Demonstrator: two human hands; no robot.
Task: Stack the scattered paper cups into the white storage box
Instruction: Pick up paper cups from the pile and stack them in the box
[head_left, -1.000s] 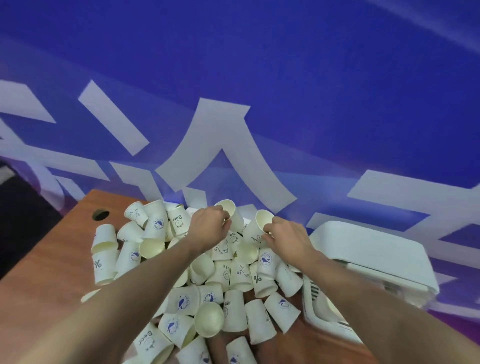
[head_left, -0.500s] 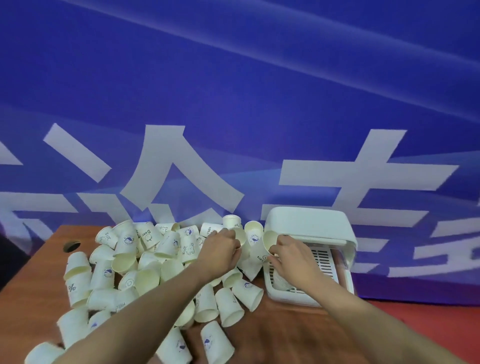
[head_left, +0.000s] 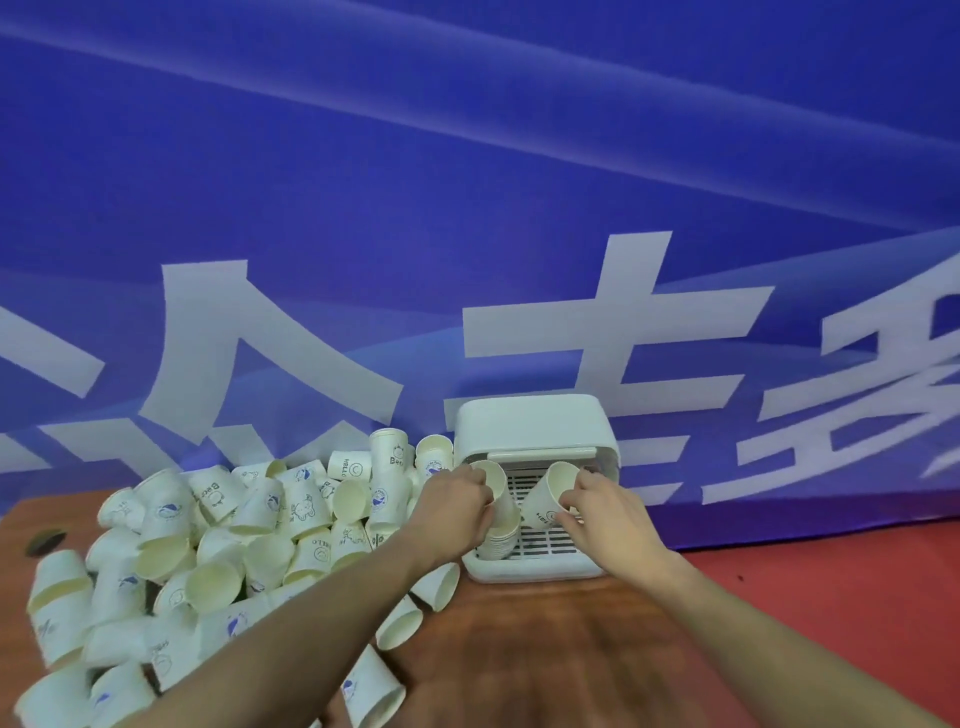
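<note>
Head view. Hard to read: the near-left cups of the loose cup pile (head_left: 218, 551) are motion-blurred, several cut off by the left and bottom edges. Both forearms run out of the bottom edge. The left forearm hides the cups behind it. The inside of the white storage box (head_left: 535, 431) is only partly visible: its raised lid covers the far part, and the two hands block most of the slatted floor (head_left: 540, 538). Fingertips of both hands are tucked behind cups, so exact finger contact is unclear.

Left hand (head_left: 454, 512): fingers curled round the upper end of a nested cup stack (head_left: 501, 514), which leans in the box's left side with its mouth up and toward the far side (count of cups not readable; only the ribbed rims at its lower end show). Right hand (head_left: 605, 512): pinching a single paper cup (head_left: 548, 496) near its base, cup tilted, mouth pointing up and left toward the stack, "HELL" print partly readable. The single cup sits just right of the stack, over the box floor; touching or not, cannot tell.

The box stands on the wooden table (head_left: 545, 649), right of the pile, against a blue banner (head_left: 467, 182) with large white characters. A dark round hole (head_left: 45, 540) in the tabletop shows at far left. Red floor (head_left: 831, 582) at right.
</note>
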